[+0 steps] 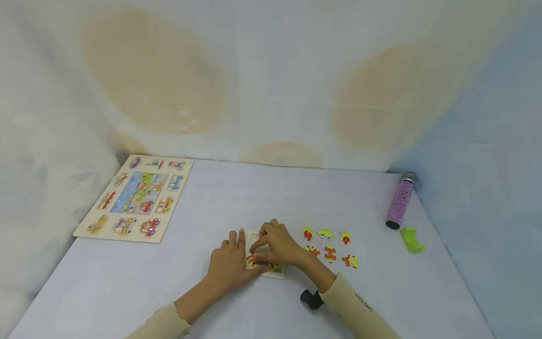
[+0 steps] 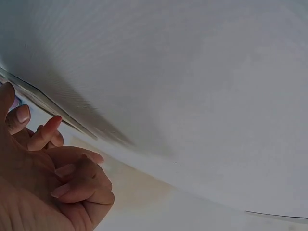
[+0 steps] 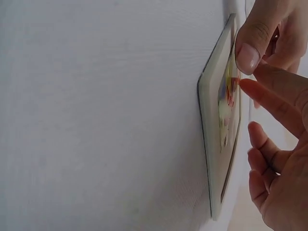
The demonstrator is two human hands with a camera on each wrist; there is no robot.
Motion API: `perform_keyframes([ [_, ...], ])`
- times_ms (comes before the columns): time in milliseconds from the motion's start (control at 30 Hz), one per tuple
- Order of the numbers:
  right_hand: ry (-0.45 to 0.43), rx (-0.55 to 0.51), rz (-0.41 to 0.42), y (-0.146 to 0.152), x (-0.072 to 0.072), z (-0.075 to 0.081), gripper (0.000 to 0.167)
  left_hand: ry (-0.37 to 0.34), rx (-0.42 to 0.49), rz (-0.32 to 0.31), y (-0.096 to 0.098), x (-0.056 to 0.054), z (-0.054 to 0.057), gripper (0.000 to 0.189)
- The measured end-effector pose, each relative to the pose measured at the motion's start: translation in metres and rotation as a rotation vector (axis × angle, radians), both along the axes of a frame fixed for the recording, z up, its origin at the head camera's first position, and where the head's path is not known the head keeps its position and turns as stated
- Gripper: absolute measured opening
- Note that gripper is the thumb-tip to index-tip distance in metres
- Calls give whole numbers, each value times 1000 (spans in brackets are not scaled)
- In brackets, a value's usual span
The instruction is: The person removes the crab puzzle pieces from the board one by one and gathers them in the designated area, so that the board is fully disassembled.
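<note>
In the head view a small puzzle tray [image 1: 276,275] lies at the front middle, partly filled with red, yellow and blue pieces. My left hand [image 1: 228,263] rests at its left side, fingers extended and thumb along the tray's near part. Over the tray my right hand [image 1: 277,245] bends its index finger and thumb together at a red-and-yellow puzzle piece [image 1: 250,260], pinching it low in the frame. The right wrist view shows the tray edge-on [image 3: 207,110], with fingertips right at its printed surface. Fingers cover much of the pieces.
Several loose puzzle pieces [image 1: 330,254] lie right of the tray. A large wooden vehicle puzzle board [image 1: 171,221] is at the back left. On the right are a glittery pink tube [image 1: 400,202] and a green curved block [image 1: 411,240]. A black object [image 1: 311,299] sits by the right sleeve.
</note>
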State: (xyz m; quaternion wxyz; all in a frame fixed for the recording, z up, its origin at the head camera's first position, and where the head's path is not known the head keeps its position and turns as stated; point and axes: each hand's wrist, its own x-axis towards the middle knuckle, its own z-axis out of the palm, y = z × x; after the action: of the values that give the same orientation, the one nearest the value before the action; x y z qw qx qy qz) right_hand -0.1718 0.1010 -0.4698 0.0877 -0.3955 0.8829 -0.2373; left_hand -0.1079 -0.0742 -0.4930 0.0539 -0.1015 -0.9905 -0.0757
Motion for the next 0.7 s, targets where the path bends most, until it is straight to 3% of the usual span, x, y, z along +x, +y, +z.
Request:
perform_keyframes([
  [400,-43,-3,-13,-2,-2,-3,17,-42,33,42,-2,-5,1,120],
  [700,-54,-18,12,-5,-6,-2,14,-81,35,38,-4,-5,2,108],
])
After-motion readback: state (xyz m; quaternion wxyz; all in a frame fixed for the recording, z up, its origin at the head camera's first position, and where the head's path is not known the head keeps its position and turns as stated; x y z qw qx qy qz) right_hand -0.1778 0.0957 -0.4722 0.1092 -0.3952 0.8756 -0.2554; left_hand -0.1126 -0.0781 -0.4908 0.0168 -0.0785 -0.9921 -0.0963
